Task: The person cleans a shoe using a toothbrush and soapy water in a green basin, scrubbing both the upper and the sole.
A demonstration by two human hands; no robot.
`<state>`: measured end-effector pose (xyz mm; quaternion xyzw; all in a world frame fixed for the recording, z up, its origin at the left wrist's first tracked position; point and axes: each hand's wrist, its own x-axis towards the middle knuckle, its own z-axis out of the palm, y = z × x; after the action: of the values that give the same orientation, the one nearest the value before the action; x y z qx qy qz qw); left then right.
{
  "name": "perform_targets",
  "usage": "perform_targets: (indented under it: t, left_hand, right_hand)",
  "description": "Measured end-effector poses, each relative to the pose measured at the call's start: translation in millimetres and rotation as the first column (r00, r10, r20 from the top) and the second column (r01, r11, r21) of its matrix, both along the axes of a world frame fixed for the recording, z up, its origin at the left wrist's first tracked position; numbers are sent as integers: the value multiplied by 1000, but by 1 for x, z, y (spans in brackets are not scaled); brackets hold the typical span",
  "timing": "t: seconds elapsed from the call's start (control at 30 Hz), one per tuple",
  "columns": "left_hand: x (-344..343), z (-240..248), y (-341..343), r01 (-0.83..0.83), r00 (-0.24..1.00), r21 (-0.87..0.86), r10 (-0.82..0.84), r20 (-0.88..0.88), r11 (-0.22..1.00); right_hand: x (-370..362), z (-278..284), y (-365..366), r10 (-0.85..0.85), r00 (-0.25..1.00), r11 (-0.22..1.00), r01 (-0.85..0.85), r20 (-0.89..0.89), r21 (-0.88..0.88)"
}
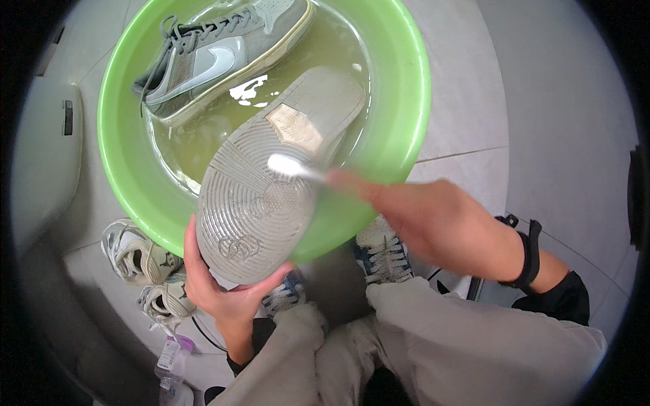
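Note:
My left hand grips the toe end of a sneaker, its pale ridged sole turned up toward me. The heel end reaches out over the light green basin. A small white brush that looks like a toothbrush is in my right hand, its head at the middle of the sole. Motion blurs that hand, and its closed fingers are partly hidden. A grey sneaker with laces and a pale side mark lies on its side in the basin's cloudy yellowish water.
A pair of light-coloured shoes stands on the tiled floor left of the basin. Behind them, closer to me, is a clear bottle with a purple part. A white rounded fixture stands at the left. My own shoes are against the basin's near side.

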<state>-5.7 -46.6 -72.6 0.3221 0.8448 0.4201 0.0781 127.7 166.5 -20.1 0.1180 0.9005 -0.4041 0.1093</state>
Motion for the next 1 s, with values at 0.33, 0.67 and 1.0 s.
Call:
perform_targets:
  t: [0.33,0.67,1.0]
  left_hand:
    - [1,-2,2,43,981,-71,-55,-186,997]
    - [0,-5,5,85,961,-49,-95,-261,995]
    - [0,-6,5,106,970,18,-99,-223,994]
  right_hand:
    - [3,14,-6,290,940,950,-305,178,62]
    - [8,5,-9,161,983,982,-150,86,-116]
    - [9,2,-11,158,978,984,-145,138,-100]
